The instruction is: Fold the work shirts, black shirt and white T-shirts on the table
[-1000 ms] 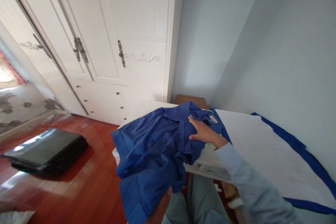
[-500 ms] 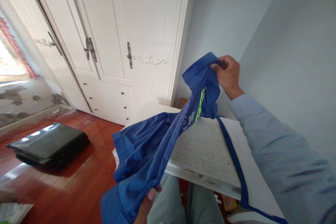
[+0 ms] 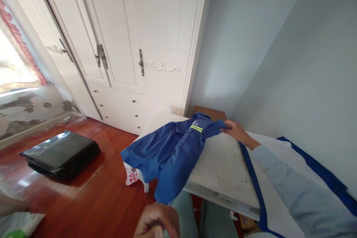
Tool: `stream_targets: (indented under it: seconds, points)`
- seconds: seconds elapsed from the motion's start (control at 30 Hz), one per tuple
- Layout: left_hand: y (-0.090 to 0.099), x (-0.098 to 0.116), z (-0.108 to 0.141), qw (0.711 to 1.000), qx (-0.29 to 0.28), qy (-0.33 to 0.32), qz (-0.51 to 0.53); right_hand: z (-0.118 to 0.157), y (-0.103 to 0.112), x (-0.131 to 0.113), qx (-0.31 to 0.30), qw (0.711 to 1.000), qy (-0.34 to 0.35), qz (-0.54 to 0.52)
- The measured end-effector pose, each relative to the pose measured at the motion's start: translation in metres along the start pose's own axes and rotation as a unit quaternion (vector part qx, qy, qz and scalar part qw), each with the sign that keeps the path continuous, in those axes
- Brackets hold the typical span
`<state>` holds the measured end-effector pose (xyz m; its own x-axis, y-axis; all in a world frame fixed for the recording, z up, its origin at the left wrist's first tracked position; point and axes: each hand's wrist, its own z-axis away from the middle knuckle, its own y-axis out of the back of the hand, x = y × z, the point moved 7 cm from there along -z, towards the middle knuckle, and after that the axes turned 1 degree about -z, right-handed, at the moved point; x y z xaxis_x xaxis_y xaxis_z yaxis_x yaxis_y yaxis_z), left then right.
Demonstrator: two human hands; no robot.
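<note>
A blue work jacket (image 3: pixel 178 152) with a yellow-green reflective strip lies loosely across the white table (image 3: pixel 225 171). Its left part hangs over the table's edge, and a sleeve droops near my lap. My right hand (image 3: pixel 237 132) pinches a narrow end of the jacket at the far right, just above the tabletop. Below the drooping sleeve, my left hand (image 3: pixel 157 221) is apart from the cloth, its fingers loosely bent with a gap to the thumb and nothing visible in them.
A white wardrobe (image 3: pixel 164 37) stands behind the table, beside a brown box (image 3: pixel 209 111). White cloth with blue edging (image 3: pixel 252 173) covers the table's right side. A black wrapped package (image 3: pixel 63 154) lies on the red wooden floor (image 3: pixel 92 204). A white printed bag (image 3: pixel 131 174) shows under the jacket.
My left hand has let go of the jacket and moved down. My right hand has lowered its end toward the table, and the jacket, stretched and lifted before, now lies on the tabletop.
</note>
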<state>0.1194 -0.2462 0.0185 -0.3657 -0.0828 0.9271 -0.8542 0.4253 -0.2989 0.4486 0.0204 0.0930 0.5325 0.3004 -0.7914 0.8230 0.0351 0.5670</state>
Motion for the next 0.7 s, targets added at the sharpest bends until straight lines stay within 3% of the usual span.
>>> stream_targets:
  seconds: [0.1, 0.17, 0.23, 0.37, 0.43, 0.5, 0.6, 0.7]
  points:
    - [0.040, 0.018, -0.038, 0.988, 0.131, -0.020, -0.077, 0.061, -0.031, 0.047, -0.117, 0.992, -0.041, 0.027]
    - [0.062, 0.023, -0.083, 0.970, 0.143, -0.010, -0.196, 0.093, -0.040, 0.063, -0.132, 0.989, -0.049, 0.048]
    - [0.082, 0.023, -0.137, 0.939, 0.148, -0.023, -0.311, 0.114, -0.039, 0.068, -0.107, 0.992, -0.050, 0.041]
    - [0.090, 0.000, -0.240, 0.856, 0.058, -0.057, -0.510, 0.131, -0.019, 0.059, -0.016, 0.998, -0.060, 0.004]
    - [0.085, -0.020, -0.272, 0.845, 0.004, -0.027, -0.534, 0.135, -0.005, 0.053, 0.035, 0.997, -0.069, -0.001]
    - [0.083, -0.032, -0.292, 0.851, -0.012, -0.003, -0.525, 0.140, 0.010, 0.048, 0.081, 0.994, -0.079, -0.009]
    - [0.098, -0.024, -0.313, 0.864, 0.053, 0.014, -0.500, 0.155, 0.023, 0.041, 0.104, 0.984, -0.121, -0.076]
    - [0.136, 0.008, -0.335, 0.866, 0.194, 0.022, -0.461, 0.170, 0.025, 0.034, 0.108, 0.960, -0.175, -0.193]
